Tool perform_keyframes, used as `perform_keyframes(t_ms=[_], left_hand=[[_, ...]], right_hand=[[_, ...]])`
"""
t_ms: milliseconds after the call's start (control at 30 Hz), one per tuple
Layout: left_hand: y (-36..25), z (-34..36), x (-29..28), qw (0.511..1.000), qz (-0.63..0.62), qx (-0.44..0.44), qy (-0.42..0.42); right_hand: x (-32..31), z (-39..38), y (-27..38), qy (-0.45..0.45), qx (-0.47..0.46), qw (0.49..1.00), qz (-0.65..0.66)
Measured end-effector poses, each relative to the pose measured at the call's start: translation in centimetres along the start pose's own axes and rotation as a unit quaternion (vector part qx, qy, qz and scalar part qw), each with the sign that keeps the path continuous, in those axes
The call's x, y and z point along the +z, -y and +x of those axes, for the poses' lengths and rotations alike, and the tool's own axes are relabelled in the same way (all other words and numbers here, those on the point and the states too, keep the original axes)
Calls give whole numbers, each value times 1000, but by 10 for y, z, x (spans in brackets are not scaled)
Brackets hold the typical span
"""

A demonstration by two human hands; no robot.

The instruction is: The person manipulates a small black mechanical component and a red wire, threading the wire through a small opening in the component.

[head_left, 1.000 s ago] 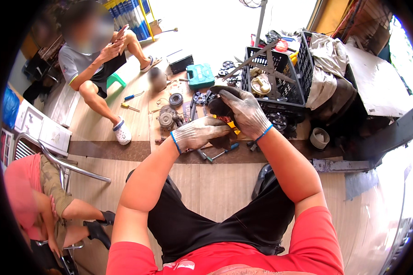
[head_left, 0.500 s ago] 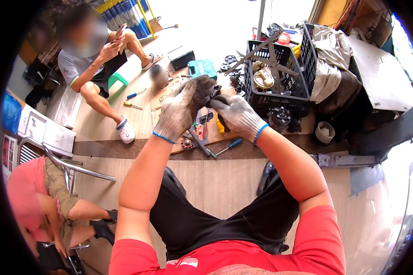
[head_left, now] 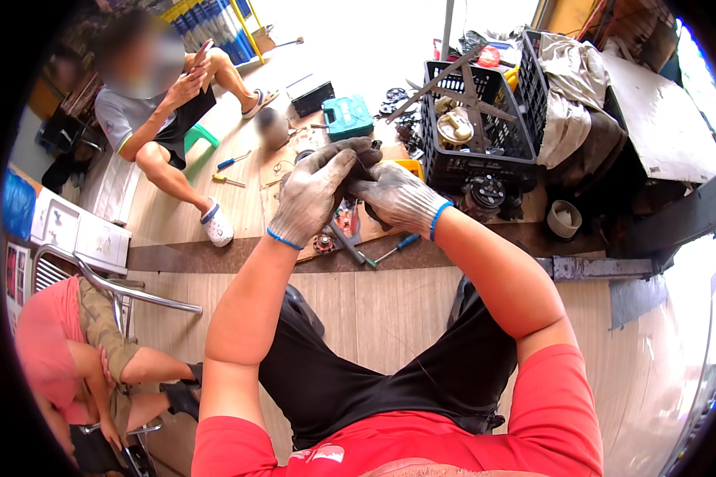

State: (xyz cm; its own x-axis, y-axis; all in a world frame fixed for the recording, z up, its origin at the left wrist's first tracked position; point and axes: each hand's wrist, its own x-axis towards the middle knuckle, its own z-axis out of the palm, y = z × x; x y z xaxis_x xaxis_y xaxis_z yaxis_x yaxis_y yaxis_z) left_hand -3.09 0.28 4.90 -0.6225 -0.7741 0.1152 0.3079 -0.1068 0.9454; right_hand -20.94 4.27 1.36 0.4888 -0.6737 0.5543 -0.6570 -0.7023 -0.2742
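Note:
My left hand (head_left: 314, 189) and my right hand (head_left: 402, 192) wear pale knit work gloves with dark, grimy fingers and blue cuffs. They meet above the work area, fingers curled inward and pressed close together. Something small and dark seems pinched between them, but the gloves hide its shape. Under the hands, partly covered, lies a board with loose parts. Near its front edge are a small round metal part (head_left: 324, 243), a dark bar (head_left: 347, 245) and a blue-handled screwdriver (head_left: 398, 246). A yellow thing (head_left: 410, 168) shows behind my right hand.
A teal tool case (head_left: 348, 119) lies beyond my hands. On the right stand a black plastic crate (head_left: 485, 165) of parts and a white basket (head_left: 564, 219). Two screwdrivers lie at left, near a seated person (head_left: 147, 119) holding a phone. Another person (head_left: 56, 342) sits lower left.
My hands have drawn closer together, with the right hand moving slightly left and down. Their fingers now overlap more. The view has shifted slightly.

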Motion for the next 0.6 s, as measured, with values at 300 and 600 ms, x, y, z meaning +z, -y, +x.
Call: perform_keyframes(t_ms=[300, 600], left_hand=[[1, 6, -3, 993, -60, 11, -99], [-21, 14, -38, 944, -253, 72, -199]], right_hand=[[-1, -3, 5, 56, 162, 969, 177], [-24, 7, 30, -25, 416, 663, 622]])
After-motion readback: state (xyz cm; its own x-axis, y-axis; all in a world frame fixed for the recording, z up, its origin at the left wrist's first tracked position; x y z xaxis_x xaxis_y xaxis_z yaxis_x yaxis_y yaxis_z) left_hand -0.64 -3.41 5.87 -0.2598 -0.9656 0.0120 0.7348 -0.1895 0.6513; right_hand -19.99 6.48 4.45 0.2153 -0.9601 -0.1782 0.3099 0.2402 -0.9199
